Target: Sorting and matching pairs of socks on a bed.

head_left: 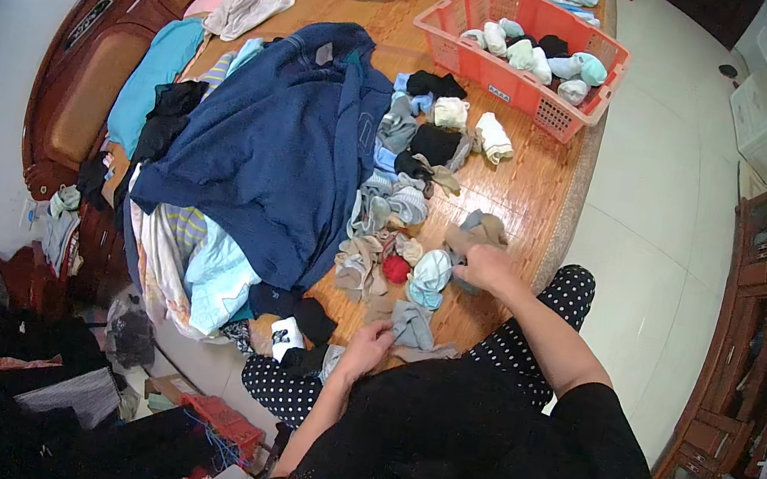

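Observation:
My right hand (487, 266) reaches over the bed mat at the right of a sock pile, its fingers blurred beside grey and tan socks (489, 228); whether it grips one I cannot tell. Near the mat's front edge, my left hand (369, 347) rests by a grey sock (412, 324), its hold on cloth unclear. Between the hands lie a white and light-blue sock bundle (429, 278) and a red sock (395, 269). Farther up the pile are black socks (435, 144) and a cream sock (494, 138) with stripes. Rolled socks (533, 59) fill part of a red plastic basket (507, 91).
A large navy garment (279, 138) covers other clothes left of the socks. A turquoise pillow or folded cloth (155, 79) lies by the wooden headboard (85, 91). My knees in dotted trousers (566, 300) flank the bed's edge. A wooden cabinet (736, 359) stands at right.

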The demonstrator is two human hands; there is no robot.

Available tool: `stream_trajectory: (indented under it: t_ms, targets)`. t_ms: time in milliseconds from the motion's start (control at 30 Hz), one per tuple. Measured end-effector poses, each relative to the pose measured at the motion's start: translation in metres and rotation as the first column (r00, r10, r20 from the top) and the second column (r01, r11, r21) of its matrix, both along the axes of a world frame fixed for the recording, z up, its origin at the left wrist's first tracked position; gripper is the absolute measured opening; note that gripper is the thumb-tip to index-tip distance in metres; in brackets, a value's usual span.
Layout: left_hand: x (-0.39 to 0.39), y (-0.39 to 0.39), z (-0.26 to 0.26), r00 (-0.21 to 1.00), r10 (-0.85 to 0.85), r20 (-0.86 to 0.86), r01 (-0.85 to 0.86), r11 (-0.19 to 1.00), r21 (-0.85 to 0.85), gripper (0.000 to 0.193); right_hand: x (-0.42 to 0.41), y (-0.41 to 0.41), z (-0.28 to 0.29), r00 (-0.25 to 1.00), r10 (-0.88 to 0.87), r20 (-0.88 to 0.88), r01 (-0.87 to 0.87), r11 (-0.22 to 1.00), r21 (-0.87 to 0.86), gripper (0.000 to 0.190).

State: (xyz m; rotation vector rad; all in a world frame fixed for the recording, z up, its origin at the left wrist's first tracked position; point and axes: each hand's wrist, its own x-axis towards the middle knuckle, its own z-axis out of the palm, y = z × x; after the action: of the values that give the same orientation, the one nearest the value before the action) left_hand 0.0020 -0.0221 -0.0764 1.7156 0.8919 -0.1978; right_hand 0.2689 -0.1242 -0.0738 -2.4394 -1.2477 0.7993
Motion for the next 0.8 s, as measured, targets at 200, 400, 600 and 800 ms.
stream_trajectory:
  t_ms: [200, 400, 600, 800]
  targets:
    - [-0.001, -0.003, 0.002, 1.0, 0.023, 0.013, -0.022, 0.999, -0.04, 0.035, -0.024, 0.01, -0.009, 0.944, -0.008, 0.33, -0.174, 0.838, 0.517, 0.026]
    - [-0.006, -0.002, 0.005, 0.99, 0.102, 0.093, -0.09, 0.988, -0.122, 0.031, -0.035, 0.014, -0.032, 0.954, 0.128, 0.271, -0.235, 0.882, 0.408, 0.018]
    - [0.004, 0.009, 0.051, 0.857, 0.457, 0.236, -0.341, 0.849, -0.404, 0.026, -0.043, 0.016, 0.015, 0.934, -0.05, -0.353, 0.279, 0.72, 0.635, 0.015]
    - [0.036, 0.015, 0.096, 0.697, 0.387, 0.603, -0.187, 0.911, -0.368, 0.043, -0.054, 0.01, 0.058, 0.823, 0.08, -0.563, 0.361, 0.691, 0.626, 0.016]
